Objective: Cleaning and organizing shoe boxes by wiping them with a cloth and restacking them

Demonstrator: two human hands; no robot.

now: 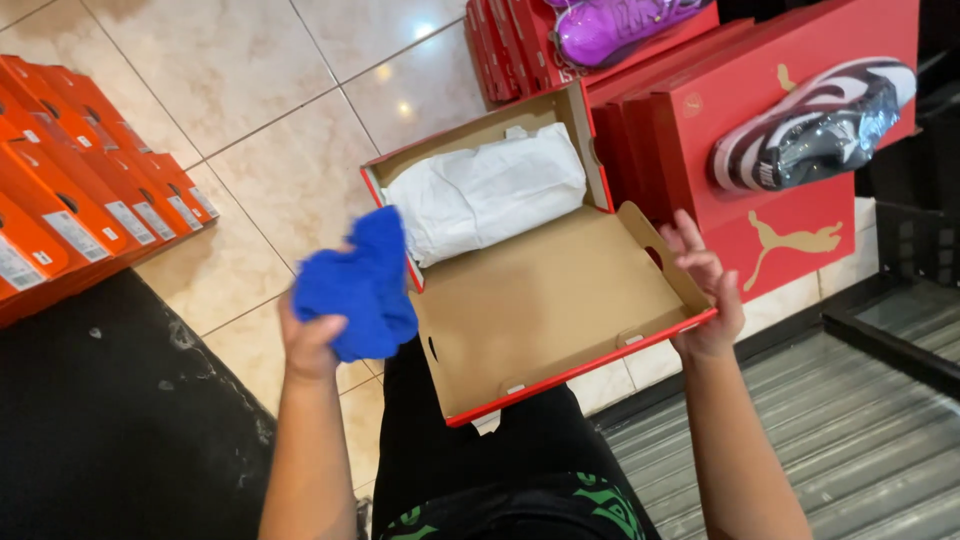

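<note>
Red cardboard shoebox [560,300] with a plain brown inside lies open on the person's lap, its hinged lid [545,315] folded flat toward the body. Crumpled white wrapping paper [485,190] fills the far compartment and hides whatever lies under it. The right hand [708,290] cups the lid's right edge, fingers loosely curled around the rim, which seems to keep the box from sliding off the knees. The left hand [310,335] is closed on a bunched bright blue cloth [360,285], held up just beside the box's left edge. Around them on the tiled floor [270,150] stand a row of orange shoeboxes [80,190] at left and stacked red boxes [790,130] at right, carrying a purple shoe [610,30] and a black-and-white shoe [810,125].
</note>
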